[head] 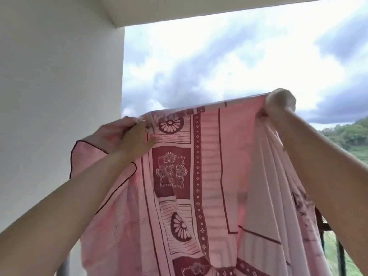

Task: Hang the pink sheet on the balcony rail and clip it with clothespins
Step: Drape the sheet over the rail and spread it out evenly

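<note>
The pink sheet (211, 176), printed with dark red flower and square patterns, hangs spread in front of me, held up high against the sky. My left hand (127, 134) pinches its top edge at the left. My right hand (280, 105) is closed on the top edge at the right, higher up. The cloth drapes down between and below my forearms and hides most of the balcony rail; only some dark vertical bars (201, 253) show at the lower right. No clothespins are in view.
A white wall (59, 86) fills the left side, with a white ceiling edge (199, 10) overhead. Beyond the opening are a cloudy sky and green trees (350, 134) at the right.
</note>
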`<state>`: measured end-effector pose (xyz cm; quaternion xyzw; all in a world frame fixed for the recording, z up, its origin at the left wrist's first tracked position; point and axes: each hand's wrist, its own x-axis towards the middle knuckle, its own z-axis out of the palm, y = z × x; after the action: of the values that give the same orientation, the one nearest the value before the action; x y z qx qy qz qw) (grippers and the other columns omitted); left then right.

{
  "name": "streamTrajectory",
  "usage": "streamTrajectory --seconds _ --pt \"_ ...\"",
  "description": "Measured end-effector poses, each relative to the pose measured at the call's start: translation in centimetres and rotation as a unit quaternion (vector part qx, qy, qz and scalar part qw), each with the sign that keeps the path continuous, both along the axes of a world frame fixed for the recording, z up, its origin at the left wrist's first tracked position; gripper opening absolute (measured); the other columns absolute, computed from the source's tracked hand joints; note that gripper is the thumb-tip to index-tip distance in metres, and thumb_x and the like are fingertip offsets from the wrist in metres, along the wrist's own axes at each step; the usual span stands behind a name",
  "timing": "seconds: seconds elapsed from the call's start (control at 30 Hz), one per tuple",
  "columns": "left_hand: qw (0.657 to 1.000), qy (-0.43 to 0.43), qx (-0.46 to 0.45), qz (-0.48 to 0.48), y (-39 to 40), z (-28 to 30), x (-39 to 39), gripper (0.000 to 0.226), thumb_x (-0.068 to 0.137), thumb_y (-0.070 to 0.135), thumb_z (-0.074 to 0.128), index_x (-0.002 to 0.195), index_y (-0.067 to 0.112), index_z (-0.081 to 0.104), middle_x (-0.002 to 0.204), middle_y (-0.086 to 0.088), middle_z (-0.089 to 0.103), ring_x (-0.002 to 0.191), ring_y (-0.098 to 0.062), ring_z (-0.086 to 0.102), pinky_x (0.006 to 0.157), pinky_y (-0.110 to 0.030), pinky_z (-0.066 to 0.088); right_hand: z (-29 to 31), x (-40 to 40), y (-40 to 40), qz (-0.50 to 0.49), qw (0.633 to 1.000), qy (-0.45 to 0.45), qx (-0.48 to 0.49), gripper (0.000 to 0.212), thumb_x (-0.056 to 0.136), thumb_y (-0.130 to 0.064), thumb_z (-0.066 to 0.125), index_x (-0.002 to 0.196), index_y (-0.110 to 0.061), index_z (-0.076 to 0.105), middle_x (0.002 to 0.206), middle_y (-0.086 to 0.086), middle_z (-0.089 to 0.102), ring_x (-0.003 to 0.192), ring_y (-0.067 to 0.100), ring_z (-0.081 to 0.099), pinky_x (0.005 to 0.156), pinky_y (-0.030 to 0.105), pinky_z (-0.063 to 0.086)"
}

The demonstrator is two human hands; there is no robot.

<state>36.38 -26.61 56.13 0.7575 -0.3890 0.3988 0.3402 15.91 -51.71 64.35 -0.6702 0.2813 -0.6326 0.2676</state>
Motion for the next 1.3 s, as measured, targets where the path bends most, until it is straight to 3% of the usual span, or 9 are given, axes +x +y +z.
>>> streamTrajectory --seconds 0.1,0.33,0.53,0.77,0.87,0.97,1.03,1.13,1.3 --pt "0.992 0.048 0.117 -0.002 -0.3 -0.3 2.6 0.054 0.075 0.021 0.065 0.122 0.009 0.041 0.121 -0.012 0.057 0.109 -0.03 0.056 0.09 -0.036 0.047 -2.4 2.3 0.8 -0.039 0.997 0.027 -0.064 0.027 0.082 -0.012 0.042 0.102 -0.001 0.056 0.106 0.025 0.062 0.103 0.037 0.056 0.085 0.037 0.045" --pt "0.972 0.022 0.228 0.049 -0.9 -1.8 6.0 0.077 0.077 0.03 0.061 0.139 0.012 0.019 0.141 -0.019 0.038 0.128 -0.033 0.037 0.105 -0.037 0.034 -9.0 7.4 1.1 -0.054 0.905 0.374 -0.198 0.062 0.076 -0.018 0.059 0.123 0.008 0.029 0.114 0.03 0.055 0.104 0.038 0.055 0.08 0.033 0.045" --pt "0.966 -0.136 0.188 0.111 -0.4 1.1 5.9 0.107 0.059 0.062 0.068 0.138 0.009 0.019 0.139 -0.02 0.039 0.126 -0.035 0.038 0.103 -0.039 0.033 -6.6 5.3 1.1 -0.143 0.877 0.345 -0.303 0.098 0.078 -0.03 0.062 0.137 0.004 -0.008 0.137 0.031 0.034 0.125 0.037 0.038 0.103 0.039 0.031" --pt "0.945 -0.232 0.081 0.216 -2.7 9.2 5.6 0.097 0.07 0.033 0.072 0.142 0.008 0.011 0.144 -0.021 0.031 0.132 -0.037 0.03 0.107 -0.043 0.028 3.8 7.0 0.7 -0.196 0.855 0.312 -0.365 0.104 0.075 -0.039 0.063 0.137 0.003 -0.009 0.137 0.028 0.035 0.121 0.037 0.042 0.102 0.04 0.034" --pt "0.954 -0.17 0.091 0.227 -6.0 9.1 8.8 0.085 0.077 0.024 0.066 0.141 0.011 0.012 0.138 -0.019 0.039 0.124 -0.034 0.04 0.103 -0.043 0.037 4.8 10.0 -0.9 -0.183 0.844 0.373 -0.338 0.1 0.077 -0.038 0.062 0.138 0.002 -0.006 0.136 0.023 0.04 0.119 0.033 0.045 0.099 0.036 0.036" --pt "0.945 0.06 0.291 0.138 -8.1 5.7 11.7 0.095 0.074 0.042 0.065 0.142 0.019 0.004 0.145 -0.016 0.032 0.126 -0.032 0.04 0.103 -0.046 0.038 0.0 14.0 -4.3 -0.121 0.814 0.51 -0.251 0.096 0.078 -0.04 0.059 0.139 0.0 -0.004 0.145 0.018 0.029 0.13 0.027 0.035 0.106 0.033 0.03" --pt "0.839 0.24 0.479 0.089 -8.6 2.5 12.4 0.084 0.083 0.045 0.054 0.144 0.024 0.0 0.151 -0.007 0.022 0.134 -0.026 0.032 0.109 -0.041 0.033 -4.6 16.3 -6.3 -0.079 0.748 0.638 -0.165 0.091 0.078 -0.041 0.058 0.139 -0.002 0.004 0.14 0.016 0.036 0.124 0.021 0.043 0.102 0.029 0.036" --pt "0.719 0.386 0.577 0.038 -8.6 -1.3 12.6 0.065 0.092 0.039 0.042 0.144 0.024 0.007 0.145 -0.007 0.038 0.131 -0.023 0.038 0.11 -0.041 0.033 -7.9 18.0 -6.7 0.004 0.564 0.824 0.062 0.067 0.085 -0.048 0.046 0.136 -0.007 0.031 0.109 0.01 0.065 0.099 0.015 0.061 0.087 0.03 0.048" --pt "0.783 0.336 0.523 -0.023 -6.9 -0.8 10.6 0.04 0.095 0.03 0.038 0.129 0.01 0.041 0.115 -0.006 0.063 0.103 -0.016 0.059 0.096 -0.033 0.047 -8.3 19.5 -4.6 0.059 0.562 0.825 0.005 0.059 0.088 -0.044 0.043 0.133 -0.009 0.034 0.135 0.011 0.048 0.119 0.028 0.049 0.096 0.036 0.042"
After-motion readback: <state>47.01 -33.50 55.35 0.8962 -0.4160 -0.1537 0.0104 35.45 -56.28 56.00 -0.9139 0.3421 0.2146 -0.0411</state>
